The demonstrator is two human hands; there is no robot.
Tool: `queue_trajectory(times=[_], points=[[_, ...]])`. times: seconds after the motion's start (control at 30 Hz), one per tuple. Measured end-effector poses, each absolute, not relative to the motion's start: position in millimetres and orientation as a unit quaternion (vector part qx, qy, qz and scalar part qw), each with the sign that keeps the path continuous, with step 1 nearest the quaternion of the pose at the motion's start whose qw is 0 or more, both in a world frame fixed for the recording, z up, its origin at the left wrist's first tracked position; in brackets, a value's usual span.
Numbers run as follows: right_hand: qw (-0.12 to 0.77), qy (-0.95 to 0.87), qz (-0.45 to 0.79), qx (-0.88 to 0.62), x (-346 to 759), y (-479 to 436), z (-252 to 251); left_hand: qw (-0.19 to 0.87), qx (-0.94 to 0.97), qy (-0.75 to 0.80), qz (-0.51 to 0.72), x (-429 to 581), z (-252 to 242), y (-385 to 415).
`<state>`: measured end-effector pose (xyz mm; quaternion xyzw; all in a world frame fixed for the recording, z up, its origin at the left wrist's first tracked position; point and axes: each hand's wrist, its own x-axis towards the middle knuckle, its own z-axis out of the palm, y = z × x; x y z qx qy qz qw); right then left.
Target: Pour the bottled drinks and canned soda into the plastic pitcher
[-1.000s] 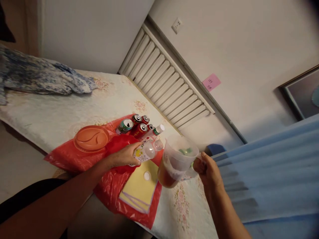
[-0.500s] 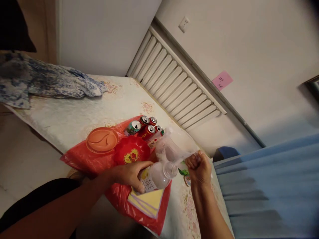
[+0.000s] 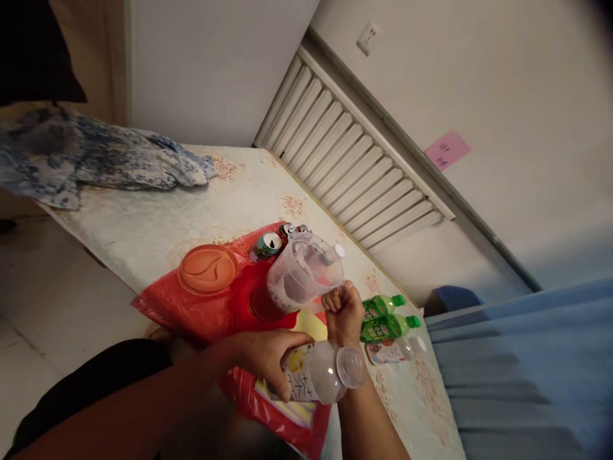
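Note:
My left hand [image 3: 268, 361] is wrapped around a clear plastic bottle [image 3: 330, 374] with a pale label showing yellow fruit and dark characters. Its mouth is uncapped and points right. My right hand [image 3: 343, 310] is closed in a fist at the handle side of a translucent plastic jug [image 3: 292, 275], which is tilted over the red plastic bag [image 3: 158, 294]. The jug's inside looks cloudy; how much liquid it holds I cannot tell. Behind it, partly hidden, are several drink cans [image 3: 265, 246]. Below the bottle lies a yellow sheet with purple lines [image 3: 301, 412].
An orange round dish [image 3: 208, 268] and a red dish, partly hidden, rest on the bag. To the right lie two green-labelled bottles [image 3: 383, 327] and another clear bottle [image 3: 397, 350]. A blue-white cloth [image 3: 138, 163] lies at left, a radiator [image 3: 354, 147] behind, a blue curtain [image 3: 536, 358] at right.
My right hand has brought the jug left, over the bag and in front of the cans. The bottle in my left hand has shifted right and nearer. The green-labelled bottles are now uncovered.

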<state>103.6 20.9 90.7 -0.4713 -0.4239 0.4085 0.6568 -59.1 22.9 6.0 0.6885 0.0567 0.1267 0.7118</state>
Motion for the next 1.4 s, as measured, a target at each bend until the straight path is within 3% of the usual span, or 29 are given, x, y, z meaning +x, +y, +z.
queue_trajectory(times=[0.63,0.77,0.9,1.13,1.4], points=[[0.639,-0.463,0.374,-0.488,108,15,58,0.688,0.714,0.05,0.118,-49,2,23],[0.621,-0.442,0.318,-0.564,140,-2,51,0.659,0.745,0.048,0.097,-46,7,19],[0.558,-0.411,0.261,-0.671,175,-35,31,0.644,0.76,0.052,0.077,-40,5,9],[0.458,-0.47,0.226,-0.72,181,-81,-23,0.671,0.738,0.007,0.065,-22,-11,-2],[0.43,-0.538,0.199,-0.697,169,-92,-36,0.613,0.787,0.046,0.052,-18,-9,3]])
